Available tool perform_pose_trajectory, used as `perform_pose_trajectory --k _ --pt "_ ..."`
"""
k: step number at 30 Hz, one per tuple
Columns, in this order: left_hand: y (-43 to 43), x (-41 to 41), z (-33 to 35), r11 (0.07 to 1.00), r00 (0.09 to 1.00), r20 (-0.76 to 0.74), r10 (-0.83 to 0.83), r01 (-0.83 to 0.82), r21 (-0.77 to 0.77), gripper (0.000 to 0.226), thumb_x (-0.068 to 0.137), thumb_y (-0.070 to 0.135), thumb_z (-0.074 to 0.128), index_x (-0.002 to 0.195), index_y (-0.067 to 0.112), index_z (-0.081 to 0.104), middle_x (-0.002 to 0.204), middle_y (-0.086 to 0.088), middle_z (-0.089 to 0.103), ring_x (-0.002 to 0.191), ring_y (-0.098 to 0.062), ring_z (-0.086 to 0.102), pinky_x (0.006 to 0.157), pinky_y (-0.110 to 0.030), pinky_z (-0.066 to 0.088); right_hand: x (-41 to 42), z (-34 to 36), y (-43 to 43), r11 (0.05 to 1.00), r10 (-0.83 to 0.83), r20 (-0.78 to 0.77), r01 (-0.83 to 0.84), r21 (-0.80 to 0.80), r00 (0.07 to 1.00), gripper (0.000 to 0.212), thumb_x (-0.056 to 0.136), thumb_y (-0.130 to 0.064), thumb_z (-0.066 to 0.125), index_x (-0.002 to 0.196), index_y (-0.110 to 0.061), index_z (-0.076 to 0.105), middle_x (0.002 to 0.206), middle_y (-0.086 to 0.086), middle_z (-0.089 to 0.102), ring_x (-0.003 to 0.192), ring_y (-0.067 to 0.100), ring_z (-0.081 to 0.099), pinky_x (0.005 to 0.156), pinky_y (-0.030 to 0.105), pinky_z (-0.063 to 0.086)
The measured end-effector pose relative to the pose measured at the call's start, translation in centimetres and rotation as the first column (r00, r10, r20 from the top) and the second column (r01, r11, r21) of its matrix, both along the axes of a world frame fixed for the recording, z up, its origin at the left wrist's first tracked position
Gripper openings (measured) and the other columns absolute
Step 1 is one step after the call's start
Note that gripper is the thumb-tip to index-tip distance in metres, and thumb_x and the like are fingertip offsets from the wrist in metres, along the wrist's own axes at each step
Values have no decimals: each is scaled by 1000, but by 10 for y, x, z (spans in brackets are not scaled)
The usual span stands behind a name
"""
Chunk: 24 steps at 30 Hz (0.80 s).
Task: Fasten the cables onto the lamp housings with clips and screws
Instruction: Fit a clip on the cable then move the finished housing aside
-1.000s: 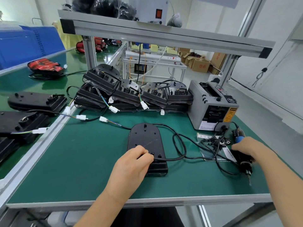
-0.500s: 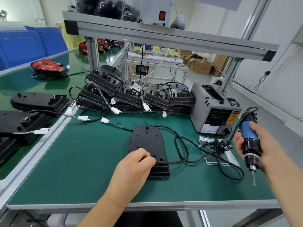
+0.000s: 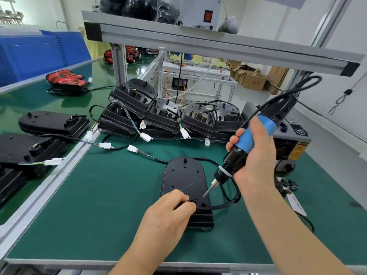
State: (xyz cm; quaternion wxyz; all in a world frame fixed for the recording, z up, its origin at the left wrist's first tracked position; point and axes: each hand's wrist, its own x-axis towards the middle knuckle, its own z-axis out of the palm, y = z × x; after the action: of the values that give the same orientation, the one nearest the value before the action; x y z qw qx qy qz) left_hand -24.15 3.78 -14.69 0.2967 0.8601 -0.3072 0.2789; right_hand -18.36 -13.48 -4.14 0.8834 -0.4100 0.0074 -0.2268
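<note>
Head camera, looking down at a green-matted work surface (image 3: pixel 109 205). A flat black plastic lamp housing with one rounded end (image 3: pixel 182 175) lies back-up in the middle of it, straight in front of the person. A thick black cable (image 3: pixel 232 201) leaves the housing's near right edge and loops away to the right. The left hand (image 3: pixel 168 213) rests on the housing's near end, fingers curled, fingertips pinching a small black part that is probably the cable clip (image 3: pixel 193 201); it is too small to be sure. The right hand (image 3: pixel 256 155) grips a blue-and-black corded electric screwdriver (image 3: pixel 258 133), tilted down to the left, with its bit tip just above the housing and close to the pinched part, not yet touching. This looks like the screw-driving step for this housing. The next move calls for seating the bit squarely in the screw while the left hand keeps the clip from shifting. Behind, a heap of similar black housings with white connectors (image 3: pixel 168 118) sits beside a grey tape dispenser (image 3: pixel 294 139).
</note>
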Motion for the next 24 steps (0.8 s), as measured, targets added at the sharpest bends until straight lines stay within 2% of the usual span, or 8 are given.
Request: perform_pose_trajectory --k 2,6,8,17,24 --pt "0 1 -2 1000 1000 -1 1 -1 -3 19 70 3 80 79 13 68 82 2 61 71 -14 58 54 -29 53 5 2 6 998 10 50 -7 -69 999 14 85 -22 64 91 -18 52 66 2 54 51 15 50 51 26 47" --pt "0 3 -5 1000 1000 15 8 -8 -11 16 73 2 75 80 14 68 83 2 61 74 -16 60 56 -30 55 9 -1 15 987 34 63 -24 -159 997 17 82 -23 64 89 -16 50 64 2 55 48 14 51 48 26 46" --pt "0 4 -5 1000 999 30 13 -13 -8 12 74 3 69 78 14 68 82 1 61 73 -16 59 56 -29 54 10 -5 18 984 51 58 -40 -174 997 17 82 -22 64 89 -16 50 64 2 55 48 15 51 47 26 46" --pt "0 6 -7 1000 999 40 8 -8 -7 13 74 2 67 79 14 67 83 1 59 72 -19 58 57 -31 54 12 -6 20 978 99 52 -87 -191 994 14 82 -21 64 90 -18 52 64 2 55 48 16 50 48 27 46" --pt "0 5 -6 1000 999 47 12 -11 -9 10 80 5 63 79 13 67 83 1 59 71 -19 57 59 -32 54 7 -4 25 955 140 116 -103 -279 983 13 85 -20 59 94 -17 50 64 3 55 48 18 50 49 29 45"
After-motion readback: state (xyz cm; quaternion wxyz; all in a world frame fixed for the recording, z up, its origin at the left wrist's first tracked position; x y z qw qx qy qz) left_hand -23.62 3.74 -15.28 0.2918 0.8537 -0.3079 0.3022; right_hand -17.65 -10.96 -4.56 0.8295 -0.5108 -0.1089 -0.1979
